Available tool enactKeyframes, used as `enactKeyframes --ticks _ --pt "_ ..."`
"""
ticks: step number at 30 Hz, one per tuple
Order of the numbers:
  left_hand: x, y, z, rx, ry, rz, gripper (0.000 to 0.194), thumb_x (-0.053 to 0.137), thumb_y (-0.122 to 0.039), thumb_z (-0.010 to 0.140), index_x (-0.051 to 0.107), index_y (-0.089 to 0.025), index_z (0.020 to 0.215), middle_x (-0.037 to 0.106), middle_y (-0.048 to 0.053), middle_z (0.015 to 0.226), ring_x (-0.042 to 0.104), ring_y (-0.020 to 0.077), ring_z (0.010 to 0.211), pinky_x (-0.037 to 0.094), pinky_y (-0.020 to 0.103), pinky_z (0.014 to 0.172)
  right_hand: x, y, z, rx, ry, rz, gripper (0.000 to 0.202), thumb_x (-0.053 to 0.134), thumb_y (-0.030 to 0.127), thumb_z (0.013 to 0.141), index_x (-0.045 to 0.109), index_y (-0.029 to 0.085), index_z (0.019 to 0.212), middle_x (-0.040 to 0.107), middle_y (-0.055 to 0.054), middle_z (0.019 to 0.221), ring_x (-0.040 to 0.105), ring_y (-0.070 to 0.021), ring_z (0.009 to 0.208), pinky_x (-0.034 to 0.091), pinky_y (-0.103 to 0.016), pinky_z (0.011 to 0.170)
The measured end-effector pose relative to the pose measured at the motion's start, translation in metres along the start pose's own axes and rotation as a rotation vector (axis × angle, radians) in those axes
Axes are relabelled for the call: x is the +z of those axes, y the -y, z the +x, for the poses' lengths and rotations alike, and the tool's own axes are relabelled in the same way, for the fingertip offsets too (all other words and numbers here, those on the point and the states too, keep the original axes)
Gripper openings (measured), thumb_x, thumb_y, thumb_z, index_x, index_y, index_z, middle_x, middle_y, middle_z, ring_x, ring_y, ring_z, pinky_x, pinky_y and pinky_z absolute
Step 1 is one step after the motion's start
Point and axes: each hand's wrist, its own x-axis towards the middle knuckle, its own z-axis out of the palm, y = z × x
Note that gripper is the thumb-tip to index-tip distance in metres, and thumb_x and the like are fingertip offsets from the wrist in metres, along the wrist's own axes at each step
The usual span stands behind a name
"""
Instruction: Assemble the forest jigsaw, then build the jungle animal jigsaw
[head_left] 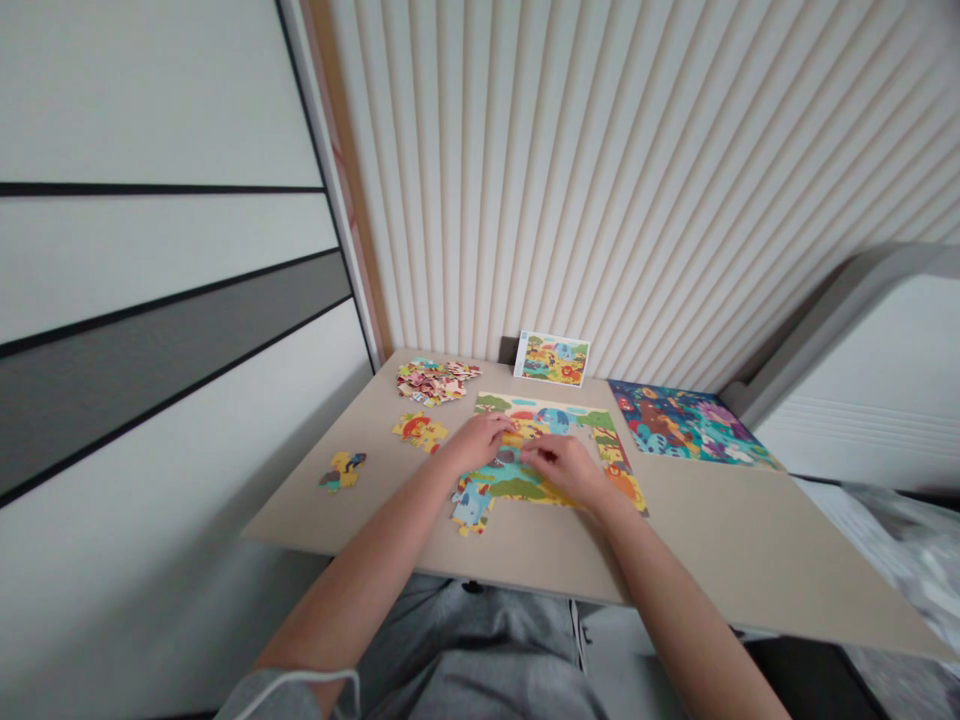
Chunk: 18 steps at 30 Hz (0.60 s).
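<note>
A partly assembled jigsaw puzzle (pixel 521 490) with bright animal pictures lies flat on the table, and both hands are over its middle. My left hand (pixel 480 442) rests at its left side, fingers stretched out over a yellow part. Just to the right, my right hand (pixel 566 466) has its fingers curled together close to the puzzle's surface; whatever is between the fingertips is too small to make out. Below my left wrist, a joined blue elephant section (pixel 471 505) sits at the puzzle's lower left corner. Another joined section (pixel 420 430), yellow and red, lies left of my left hand.
Loose puzzle pieces (pixel 435 382) are heaped at the back left. A small joined cluster (pixel 343 470) lies near the table's left edge. Behind the puzzle leans a picture card (pixel 553 360). A dark blue finished puzzle (pixel 686 425) lies at the right, before the pleated wall (pixel 600 200).
</note>
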Motion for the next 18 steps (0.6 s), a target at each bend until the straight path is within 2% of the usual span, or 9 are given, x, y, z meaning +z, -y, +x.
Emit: enactKeyframes --ticks 3,6,10,14,18 --pt "-0.001 -0.002 0.001 -0.010 -0.002 0.006 0.039 0.046 -0.008 0.089 0.074 -0.023 0.111 0.070 0.005 0.124 0.063 0.0194 0.117 0.047 0.035 0.108 0.014 0.025 -0.001 -0.269 0.156 0.106 0.046 0.062 0.060 0.091 0.076 0.022 0.113 0.069 -0.007 0.093 0.063 -0.0192 0.086 0.047 -0.028 0.080" --pt "0.000 -0.002 0.001 -0.026 -0.004 0.010 0.040 0.044 -0.008 0.090 0.074 -0.022 0.111 0.070 0.005 0.124 0.063 0.0190 0.117 0.047 0.034 0.108 0.025 0.038 -0.001 -0.368 0.207 0.091 0.060 0.069 0.066 0.082 0.073 0.020 0.121 0.065 -0.010 0.096 0.061 -0.0227 0.092 0.048 -0.032 0.082" --pt "0.000 -0.002 0.001 -0.029 0.003 0.003 0.040 0.044 -0.009 0.091 0.074 -0.023 0.112 0.069 0.004 0.125 0.063 0.0189 0.117 0.046 0.035 0.109 0.031 0.039 0.000 -0.372 0.209 0.102 0.052 0.071 0.061 0.083 0.074 0.021 0.117 0.062 -0.008 0.096 0.059 -0.0220 0.091 0.047 -0.033 0.083" --pt "0.000 0.000 0.001 -0.022 0.011 -0.002 0.038 0.046 -0.009 0.090 0.075 -0.023 0.111 0.070 0.004 0.123 0.062 0.0193 0.118 0.046 0.034 0.109 0.034 0.035 0.001 -0.360 0.222 0.176 0.040 0.077 0.054 0.081 0.074 0.020 0.102 0.064 -0.008 0.096 0.059 -0.0213 0.093 0.046 -0.033 0.085" --pt "-0.001 0.001 0.002 -0.016 0.009 0.000 0.039 0.044 -0.008 0.091 0.075 -0.021 0.111 0.069 0.006 0.125 0.062 0.0202 0.119 0.046 0.036 0.110 0.033 0.033 0.000 -0.242 0.274 0.371 0.040 0.079 0.052 0.080 0.070 0.019 0.100 0.063 -0.002 0.082 0.057 -0.0167 0.076 0.046 -0.028 0.071"
